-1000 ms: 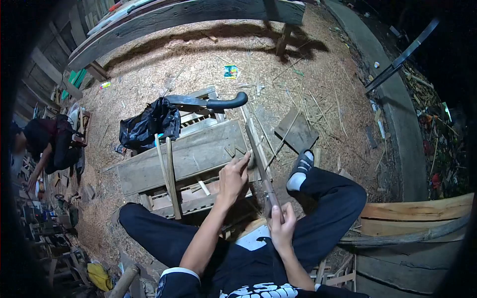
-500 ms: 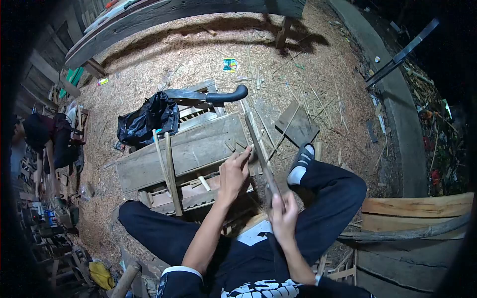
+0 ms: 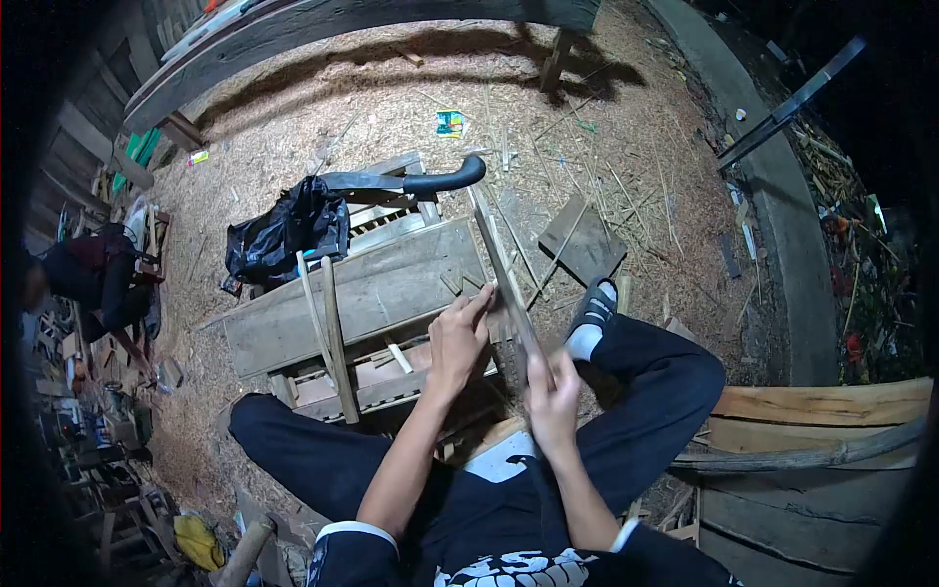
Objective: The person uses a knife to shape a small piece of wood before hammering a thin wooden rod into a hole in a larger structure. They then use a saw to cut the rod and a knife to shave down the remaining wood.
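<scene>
My right hand (image 3: 552, 391) is closed around the near end of a long, narrow strip (image 3: 507, 284) that slants away over the bench's right end. At the bench's near right edge, my left hand (image 3: 460, 338) has its fingers bent together beside the strip; what they hold is too small to make out. The low wooden bench (image 3: 362, 298) lies in front of my legs. Two thin sticks (image 3: 337, 338) lie across it. At its far side are a black plastic bag (image 3: 293, 235) and a large knife with a curved black handle (image 3: 445, 179).
A flat board (image 3: 582, 243) lies on the shaving-covered ground near my sandalled foot (image 3: 595, 308). A long beam (image 3: 342, 34) crosses the far side. Another person (image 3: 108, 279) crouches at the left. Wide planks (image 3: 812, 479) stand at the lower right.
My right hand has shifted slightly up along with the strip's near end. My left hand has barely moved. The other person at the left has leaned and reached lower.
</scene>
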A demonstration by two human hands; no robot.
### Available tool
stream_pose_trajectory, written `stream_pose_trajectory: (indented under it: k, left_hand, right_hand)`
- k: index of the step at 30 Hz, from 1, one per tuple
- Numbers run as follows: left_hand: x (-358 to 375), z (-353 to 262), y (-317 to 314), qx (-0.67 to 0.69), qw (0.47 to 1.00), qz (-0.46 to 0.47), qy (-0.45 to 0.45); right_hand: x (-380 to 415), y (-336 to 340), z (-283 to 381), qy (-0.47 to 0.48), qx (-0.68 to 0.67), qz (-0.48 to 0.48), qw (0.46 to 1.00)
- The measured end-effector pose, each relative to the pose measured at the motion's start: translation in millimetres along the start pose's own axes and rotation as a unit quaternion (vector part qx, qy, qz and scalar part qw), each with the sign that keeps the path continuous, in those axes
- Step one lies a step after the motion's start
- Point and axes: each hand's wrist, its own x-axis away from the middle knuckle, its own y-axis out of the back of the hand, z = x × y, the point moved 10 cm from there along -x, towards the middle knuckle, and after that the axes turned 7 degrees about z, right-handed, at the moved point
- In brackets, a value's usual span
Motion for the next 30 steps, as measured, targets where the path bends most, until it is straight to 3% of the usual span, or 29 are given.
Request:
stream_pose_trajectory:
  k: [2,7,11,18,20,23,26,30]
  left_hand:
    - [2,0,-1,0.003,1.0,-0.002,-0.002]
    - [6,2,-3,0.001,1.0,0.007,-0.004]
    - [0,1,-2,-0.003,1.0,0.002,-0.01]
    - [-2,-2,0,0.013,1.0,0.022,-0.001]
    - [10,3,-6,0.017,1.0,0.011,-0.001]
    - [12,1,-6,0.018,1.0,0.0,-0.002]
    - [11,3,-6,0.013,1.0,-0.003,0.005]
    - [11,4,-11,0.004,1.0,0.011,0.016]
  right_hand:
    - [38,16,-12,0.015,-0.043,0.0,0.999]
    - [-18,-10,-9,-0.01,-0.032,-0.006,0.999]
    - [43,15,-28,-0.018,-0.056,0.006,0.998]
    - [27,21,-6,0.003,-0.058,0.028,0.998]
    - [31,14,-13,-0.04,-0.087,0.029,0.995]
    - [-8,-3,-22,0.025,-0.028,-0.021,0.999]
    - [15,2,-18,-0.02,-0.064,0.008,0.998]
    - [17,6,-27,-0.004,-0.045,0.002,0.999]
